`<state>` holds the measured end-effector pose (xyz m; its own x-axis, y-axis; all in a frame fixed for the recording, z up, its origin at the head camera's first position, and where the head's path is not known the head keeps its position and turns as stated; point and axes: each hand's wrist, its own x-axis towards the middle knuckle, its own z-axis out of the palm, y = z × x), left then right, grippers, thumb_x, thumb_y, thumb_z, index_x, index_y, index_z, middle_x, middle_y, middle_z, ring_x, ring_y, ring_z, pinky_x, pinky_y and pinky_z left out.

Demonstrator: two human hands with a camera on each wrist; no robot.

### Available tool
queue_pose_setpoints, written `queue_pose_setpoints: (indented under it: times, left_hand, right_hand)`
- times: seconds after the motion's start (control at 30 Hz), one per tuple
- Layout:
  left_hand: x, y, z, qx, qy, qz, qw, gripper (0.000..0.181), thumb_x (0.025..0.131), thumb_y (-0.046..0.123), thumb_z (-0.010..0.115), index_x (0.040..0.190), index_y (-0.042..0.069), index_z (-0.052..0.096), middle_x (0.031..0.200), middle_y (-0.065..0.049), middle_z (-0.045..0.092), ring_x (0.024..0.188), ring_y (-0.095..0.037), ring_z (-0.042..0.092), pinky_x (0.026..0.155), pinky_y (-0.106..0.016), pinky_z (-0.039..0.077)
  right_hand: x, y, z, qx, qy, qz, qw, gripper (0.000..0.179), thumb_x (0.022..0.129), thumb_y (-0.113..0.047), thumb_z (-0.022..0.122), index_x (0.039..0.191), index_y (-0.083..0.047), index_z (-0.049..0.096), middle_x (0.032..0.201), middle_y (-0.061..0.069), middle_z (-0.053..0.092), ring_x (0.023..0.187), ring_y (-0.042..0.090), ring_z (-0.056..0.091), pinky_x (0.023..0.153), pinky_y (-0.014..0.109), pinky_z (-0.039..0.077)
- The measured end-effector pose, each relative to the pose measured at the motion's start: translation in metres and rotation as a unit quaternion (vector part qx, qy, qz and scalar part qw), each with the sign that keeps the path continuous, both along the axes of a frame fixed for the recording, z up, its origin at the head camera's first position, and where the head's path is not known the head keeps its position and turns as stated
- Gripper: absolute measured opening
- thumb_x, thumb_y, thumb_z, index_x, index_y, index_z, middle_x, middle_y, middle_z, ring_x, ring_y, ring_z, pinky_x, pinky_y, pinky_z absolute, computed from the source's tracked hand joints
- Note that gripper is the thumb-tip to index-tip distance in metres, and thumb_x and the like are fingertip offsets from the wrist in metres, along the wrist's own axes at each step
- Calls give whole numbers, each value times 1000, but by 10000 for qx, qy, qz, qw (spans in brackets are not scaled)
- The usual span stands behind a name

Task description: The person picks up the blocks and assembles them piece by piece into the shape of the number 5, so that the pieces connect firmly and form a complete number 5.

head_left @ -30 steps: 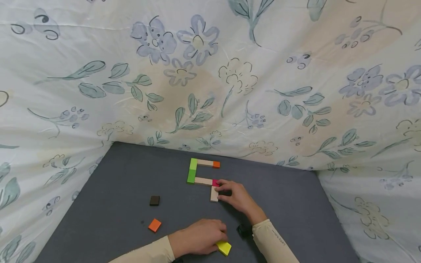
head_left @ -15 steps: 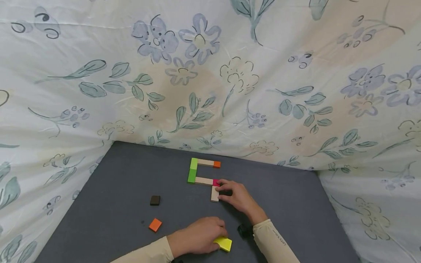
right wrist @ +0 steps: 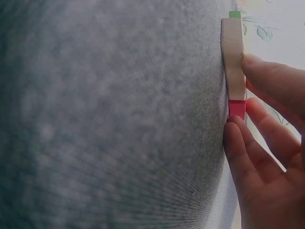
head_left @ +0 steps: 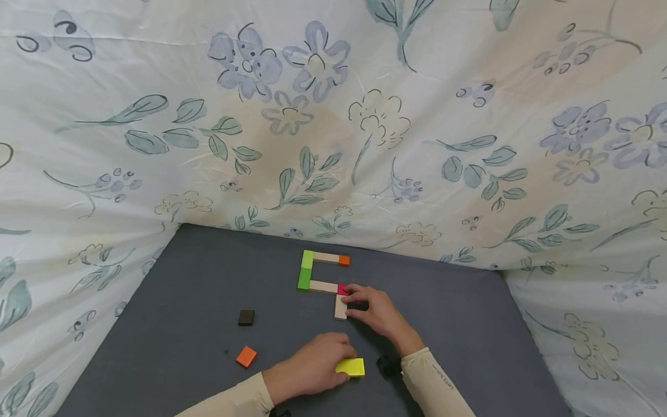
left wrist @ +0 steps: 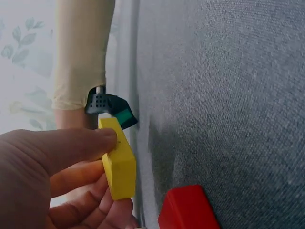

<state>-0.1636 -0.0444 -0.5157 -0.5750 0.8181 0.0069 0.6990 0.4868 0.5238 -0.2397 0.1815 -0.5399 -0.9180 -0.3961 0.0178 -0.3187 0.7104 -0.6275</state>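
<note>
My left hand pinches a yellow block between thumb and fingers, low over the dark table. In the left wrist view, the thumb lies along one face of that yellow block. My right hand rests at the corner of a block outline. Its thumb touches a plain wooden block, and its other fingertips meet a pink block. The right wrist view shows the wooden block and pink block end to end. Another plain block joins the pink one to the green blocks.
A plain block and a small orange block form the outline's far side. Apart lie a dark brown block and an orange block. A red block shows in the left wrist view. Patterned cloth surrounds the table.
My left hand has moved slightly forward, and the yellow block has turned to lie more nearly sideways. The right hand has stayed at the wooden and pink blocks.
</note>
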Motion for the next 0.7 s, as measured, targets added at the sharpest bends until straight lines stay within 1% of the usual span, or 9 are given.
queue_pose_setpoints:
  times: [0.17,0.3,0.47,0.7]
  left_hand:
    - [-3,-1,3,-15,-262,427,9987,29,90,25,91,117,19,82,99,14,62,84,0,53,79,-23,51]
    - [-5,-1,3,40,-456,743,9962,28,89,24,91,115,17,82,97,12,62,81,-1,52,77,-25,50]
    - [-7,-2,3,146,-540,1079,9926,27,89,23,91,111,13,82,94,9,63,79,-3,54,77,-29,53]
    - [-11,-4,3,140,-563,1411,9883,28,89,24,91,111,9,81,96,5,64,79,-6,55,81,-35,55]
  right_hand:
    - [0,0,1,-2,-36,-14,10000,29,94,-19,89,123,-21,85,148,0,66,139,30,59,115,59,47]
    - [0,0,1,18,-41,-34,10000,29,93,-18,89,122,-22,85,147,-1,66,139,29,60,115,59,47]
    - [0,0,1,59,-43,-35,10000,30,93,-18,89,122,-22,85,147,-1,67,138,29,60,115,59,47]
    - [-1,0,1,68,-16,6,10000,29,94,-19,88,123,-20,85,147,0,66,137,29,61,114,58,48]
